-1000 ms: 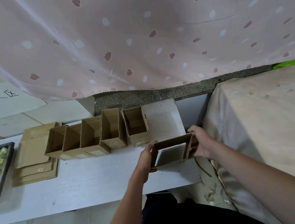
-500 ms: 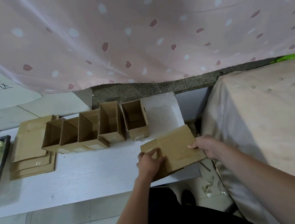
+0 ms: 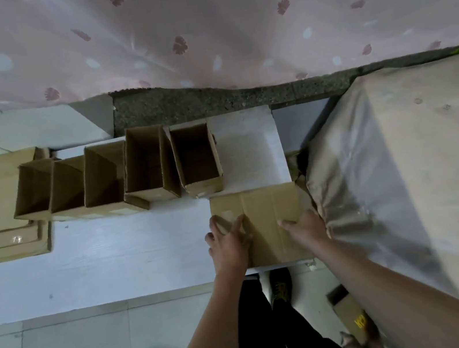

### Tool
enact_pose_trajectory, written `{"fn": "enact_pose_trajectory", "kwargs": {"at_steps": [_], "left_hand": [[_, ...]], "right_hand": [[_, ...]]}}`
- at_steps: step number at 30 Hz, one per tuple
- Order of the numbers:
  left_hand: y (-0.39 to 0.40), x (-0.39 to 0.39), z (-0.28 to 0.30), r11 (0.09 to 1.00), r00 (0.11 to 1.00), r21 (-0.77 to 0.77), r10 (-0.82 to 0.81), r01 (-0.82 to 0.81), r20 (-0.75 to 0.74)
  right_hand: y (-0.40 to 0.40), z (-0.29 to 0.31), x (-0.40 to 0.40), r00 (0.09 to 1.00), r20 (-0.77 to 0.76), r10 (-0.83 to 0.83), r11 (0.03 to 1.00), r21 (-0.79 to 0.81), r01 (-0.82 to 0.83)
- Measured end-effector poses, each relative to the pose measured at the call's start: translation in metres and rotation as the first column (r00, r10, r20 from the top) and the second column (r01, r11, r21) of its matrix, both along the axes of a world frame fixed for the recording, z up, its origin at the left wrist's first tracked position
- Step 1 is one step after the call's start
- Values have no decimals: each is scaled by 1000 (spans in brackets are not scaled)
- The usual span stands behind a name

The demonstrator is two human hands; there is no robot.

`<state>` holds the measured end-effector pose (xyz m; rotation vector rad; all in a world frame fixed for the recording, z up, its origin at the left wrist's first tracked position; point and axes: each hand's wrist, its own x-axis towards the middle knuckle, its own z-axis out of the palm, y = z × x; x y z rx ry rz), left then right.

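White table (image 3: 116,268); hands (image 3: 229,243) (image 3: 307,229) palm-down on flattened box (image 3: 264,207).

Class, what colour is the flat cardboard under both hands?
Plain brown cardboard, with fold creases; the head view shows it best.

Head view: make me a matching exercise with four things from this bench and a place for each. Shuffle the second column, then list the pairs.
Things:
1. flattened box
2. open boxes
3. flat cardboard stack
4. pink curtain

Places:
A. standing in a row at the back of the white table
B. hanging behind the table
C. lying under the left hand and right hand, at the table's right end
D. piled at the table's left end

Pairs: 1-C, 2-A, 3-D, 4-B
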<state>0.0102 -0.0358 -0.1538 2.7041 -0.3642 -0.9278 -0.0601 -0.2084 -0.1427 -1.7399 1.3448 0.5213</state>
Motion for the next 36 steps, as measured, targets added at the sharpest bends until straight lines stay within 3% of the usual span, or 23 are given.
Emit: {"fn": "enact_pose_trajectory", "kwargs": {"at_steps": [5,7,9,11,14,25,36], "left_hand": [[-3,-12,-18,998,997,34,40,-43,66],[-3,-17,-25,999,994,24,21,-23,110],[-2,-21,-34,999,986,20,-50,48,161],[-3,-23,-44,992,971,21,-127,125,204],[-8,-23,-57,979,949,26,-201,200,244],[-10,-29,-87,984,901,17,-168,176,400],[-11,-26,-79,984,921,35,-177,176,347]], "right_hand": [[13,-11,3,993,-57,106,960,-253,-117],[20,-15,1,970,-146,192,879,-415,-236],[27,-20,-2,941,-139,308,765,-552,-332],[30,-32,-3,855,-85,512,619,-654,-435],[30,-51,-3,675,-74,734,494,-623,-606],[23,-92,-14,627,-82,775,400,-704,-587],[24,-78,-8,651,-44,758,463,-665,-585]]}}
